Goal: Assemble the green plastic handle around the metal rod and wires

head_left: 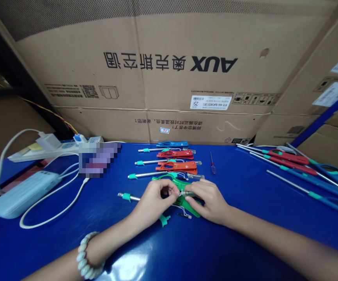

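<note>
Working bare-handed over a green shell [192, 207] on a blue tabletop [230, 249], we saw the left hand [157, 195] pinch a small pale fitting [181, 192] above the shell while the right hand [211, 201] gripped a clear tube [188, 193] beside it. We judged the work partway: around the shell lay a metal rod [135, 198] to its left, a loose teal clip [164, 221] at its near left and a dark component [183, 215] just before it. Beyond it, an orange shell [180, 168], a red shell [183, 155] and a blue shell [173, 144] lay with rods beside them, apparently unjoined; well to its right, rods met handles [291, 157], seemingly further along. A screwdriver [213, 168] lay beyond it, rightward, unused. Fingers hid the shell's middle, so we could not tell whether fitting and tube were joined. The rightmost handles ran out of frame; an object [100, 160] far left of the shell was pixelated.
</note>
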Motion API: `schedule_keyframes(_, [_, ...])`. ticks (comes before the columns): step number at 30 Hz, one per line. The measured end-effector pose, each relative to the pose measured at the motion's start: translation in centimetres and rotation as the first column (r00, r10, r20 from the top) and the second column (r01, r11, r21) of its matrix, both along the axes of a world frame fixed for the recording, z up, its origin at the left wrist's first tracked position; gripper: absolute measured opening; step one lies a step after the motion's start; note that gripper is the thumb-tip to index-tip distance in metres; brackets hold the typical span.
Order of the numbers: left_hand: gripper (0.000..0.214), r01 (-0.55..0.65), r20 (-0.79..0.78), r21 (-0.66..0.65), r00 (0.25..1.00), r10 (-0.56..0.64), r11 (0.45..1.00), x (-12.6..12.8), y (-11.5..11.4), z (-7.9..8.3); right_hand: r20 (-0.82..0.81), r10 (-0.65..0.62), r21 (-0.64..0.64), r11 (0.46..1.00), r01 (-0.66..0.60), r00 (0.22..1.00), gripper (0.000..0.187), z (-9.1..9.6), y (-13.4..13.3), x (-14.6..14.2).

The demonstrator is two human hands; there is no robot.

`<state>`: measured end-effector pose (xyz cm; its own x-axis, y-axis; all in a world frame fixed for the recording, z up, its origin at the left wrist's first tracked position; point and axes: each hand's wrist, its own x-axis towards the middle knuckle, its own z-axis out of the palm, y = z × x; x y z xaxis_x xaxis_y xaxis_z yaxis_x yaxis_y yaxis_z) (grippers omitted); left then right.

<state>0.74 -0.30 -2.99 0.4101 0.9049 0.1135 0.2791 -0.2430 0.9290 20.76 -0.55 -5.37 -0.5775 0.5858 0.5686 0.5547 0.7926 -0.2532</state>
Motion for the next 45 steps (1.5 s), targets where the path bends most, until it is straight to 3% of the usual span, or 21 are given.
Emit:
schedule_keyframes(17, [0.018, 0.008, -0.007, -0.004, 1.0, -0.008, 1.0, 0.1, -0.2, -0.4, 0.12, 0.009, 0.092, 0.996, -0.02, 0.993, 0.025, 0.1, -0.4, 0.0])
schedule_keyframes(26, [0.009, 0.039, -0.093, 0.125, 0.995, -0.027, 0.991, -0.7, 0.5, 1.1, 0.064, -0.028, 0.025, 0.999, 0.026, 0.998, 0.019, 0.6, -0.2, -0.1])
schedule_keyframes(29, [0.01, 0.041, -0.195, 0.209, 0.981, 0.0, 0.977, -1.5, 1.2, 1.8, 0.073, -0.043, 0.016, 0.999, 0.042, 0.996, 0.019, 0.8, -0.1, -0.1])
schedule_keyframes(33, [0.01, 0.176, -0.444, 0.233, 0.894, -0.057, 0.956, -3.2, 2.0, 2.8, 0.103, -0.058, -0.022, 0.998, 0.06, 0.993, 0.018, 1.1, -0.2, 0.0])
schedule_keyframes(37, [0.002, 0.333, -0.648, 0.122, 0.74, -0.179, 0.935, -4.6, 2.1, 3.6, 0.156, -0.079, -0.08, 0.992, 0.092, 0.985, 0.019, 1.8, -1.1, -0.3])
schedule_keyframes(45, [0.016, 0.401, -0.794, 0.082, 0.58, -0.183, 0.913, -5.3, 1.4, 4.5, 0.358, -0.039, -0.183, 0.977, 0.112, 0.933, 0.013, 2.4, -2.5, -1.1])
